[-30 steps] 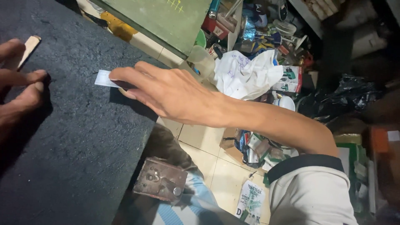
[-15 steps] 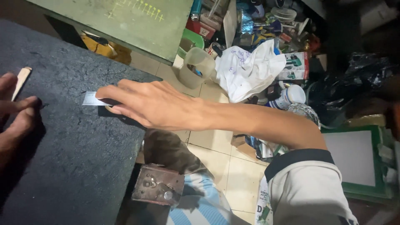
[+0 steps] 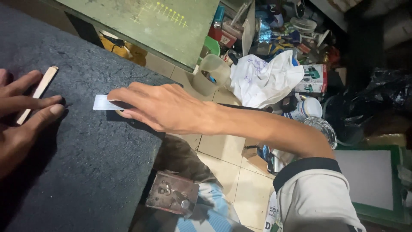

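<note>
- The right hand [image 3: 165,107] reaches across the dark, rough-textured surface [image 3: 86,172] from about 3 o'clock, palm down, its fingers [image 3: 122,93] laid flat and pressing on a small pale strip [image 3: 101,102].
- The strip lies flat on the surface near the middle of the view; only its 9 o'clock end shows, the rest being covered by the fingers. The fingers press rather than pinch: nothing is clenched or lifted.
- The left hand [image 3: 19,124] rests at 9 o'clock, fingers spread and loose on the surface, holding nothing. Its fingertips lie beside a thin wooden stick [image 3: 37,92], which runs slantwise towards 11 o'clock; whether they touch it cannot be told.
- As a judgement: the strip is already laid down on the surface and is being held or smoothed in place. The stick lies unused. Whether the strip is stuck on or merely steadied is not visible.
- Beyond the edge of the surface, at 5 o'clock, a rusty metal fitting [image 3: 171,193] hangs under the rim.
- Towards 1 o'clock, on the tiled floor [image 3: 223,146], stand a translucent plastic jug [image 3: 210,73] and a white crumpled bag [image 3: 264,79], amid assorted clutter.
- A green board [image 3: 141,21] leans across 12 o'clock.
</note>
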